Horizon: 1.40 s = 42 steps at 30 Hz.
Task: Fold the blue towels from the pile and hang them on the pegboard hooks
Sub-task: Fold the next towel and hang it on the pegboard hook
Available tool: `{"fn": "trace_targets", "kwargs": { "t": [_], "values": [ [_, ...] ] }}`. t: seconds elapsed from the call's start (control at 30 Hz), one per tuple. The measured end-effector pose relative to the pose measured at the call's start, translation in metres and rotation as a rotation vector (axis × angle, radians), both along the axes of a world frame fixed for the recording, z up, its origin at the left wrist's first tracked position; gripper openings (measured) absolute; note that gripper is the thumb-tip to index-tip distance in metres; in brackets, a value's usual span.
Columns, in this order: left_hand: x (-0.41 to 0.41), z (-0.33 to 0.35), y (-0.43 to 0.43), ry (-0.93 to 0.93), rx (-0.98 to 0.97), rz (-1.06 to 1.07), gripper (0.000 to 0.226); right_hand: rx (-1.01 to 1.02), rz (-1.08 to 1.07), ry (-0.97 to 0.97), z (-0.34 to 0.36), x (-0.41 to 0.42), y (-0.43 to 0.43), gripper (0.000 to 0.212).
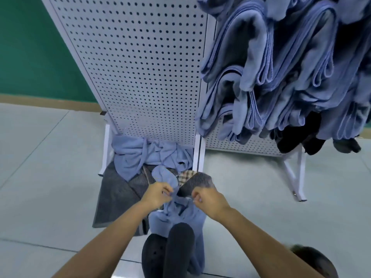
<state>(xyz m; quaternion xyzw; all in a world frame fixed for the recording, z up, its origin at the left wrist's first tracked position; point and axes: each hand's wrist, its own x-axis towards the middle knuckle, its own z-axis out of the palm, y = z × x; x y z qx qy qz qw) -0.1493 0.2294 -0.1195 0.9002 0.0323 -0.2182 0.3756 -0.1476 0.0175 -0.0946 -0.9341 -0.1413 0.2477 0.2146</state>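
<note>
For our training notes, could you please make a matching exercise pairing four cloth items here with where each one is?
Column one: 1 held towel; 2 towel pile; 3 hung towels; 4 grey cloth.
Column two: A on the right pegboard panel; B spread on the floor; C pinched by left hand and right hand; D heaped at the foot of the left pegboard panel.
Pairs: 1-C; 2-D; 3-A; 4-B.

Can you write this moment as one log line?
left hand: pinches blue towel | right hand: pinches blue towel | pile: at foot of left pegboard | hung towels: on right pegboard
</note>
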Motion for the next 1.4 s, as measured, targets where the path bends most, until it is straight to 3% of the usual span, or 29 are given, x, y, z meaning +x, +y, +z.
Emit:
{"fn": "trace_targets", "kwargs": {
  "t": [0.07,0.2,0.27,0.37,0.5,0.6,0.67,0.77,0.93,1.03,1.13,1.23,1.33,1.4],
  "values": [
    [-0.003,-0.027,-0.002,0.060,0.028,-0.060,0.021,0.011,-0.003,0.096,-0.026,-0.002,0.003,0.024],
    [-0.012,-0.072,-0.002,0.213,0.106,-0.301,0.048,-0.050,0.073,0.146,-0.066,-0.006,0.007,0.027],
    [-0.018,-0.086,0.000,0.195,0.170,-0.333,0.038,-0.052,0.117,0.163,-0.081,-0.009,0.009,0.030],
    [-0.021,-0.091,-0.002,0.086,0.144,-0.211,0.013,-0.041,0.143,0.177,-0.093,-0.013,0.012,0.041],
    [-0.012,-0.074,-0.009,0.002,-0.108,-0.016,0.034,-0.024,0.105,0.153,-0.097,-0.014,0.016,0.029],
    [0.002,-0.043,-0.012,-0.039,-0.196,0.072,0.025,-0.038,0.032,0.092,-0.085,-0.008,0.014,0.013],
    [0.013,-0.019,-0.010,-0.075,-0.263,0.134,0.027,-0.003,-0.059,0.035,-0.064,0.000,0.006,0.007],
    [0.028,0.023,-0.007,-0.067,-0.330,0.175,0.023,0.117,-0.202,-0.062,-0.019,0.019,-0.011,0.032],
    [0.037,0.101,-0.025,-0.027,-0.423,0.061,0.011,0.281,-0.293,-0.260,0.075,0.046,-0.040,0.025],
    [0.036,0.145,-0.040,0.034,-0.237,-0.141,0.033,0.315,-0.238,-0.385,0.130,0.048,-0.057,0.028],
    [0.034,0.192,-0.060,0.028,-0.127,-0.193,0.053,0.316,-0.221,-0.492,0.178,0.045,-0.073,0.019],
    [0.029,0.235,-0.080,0.035,-0.340,-0.154,0.048,0.392,-0.261,-0.598,0.221,0.042,-0.091,0.015],
    [0.019,0.271,-0.103,0.095,-0.566,-0.135,0.017,0.425,-0.260,-0.659,0.263,0.040,-0.104,0.014],
    [0.010,0.291,-0.122,0.131,-0.535,-0.221,0.022,0.451,-0.259,-0.691,0.290,0.038,-0.109,0.017]
  ]
}}
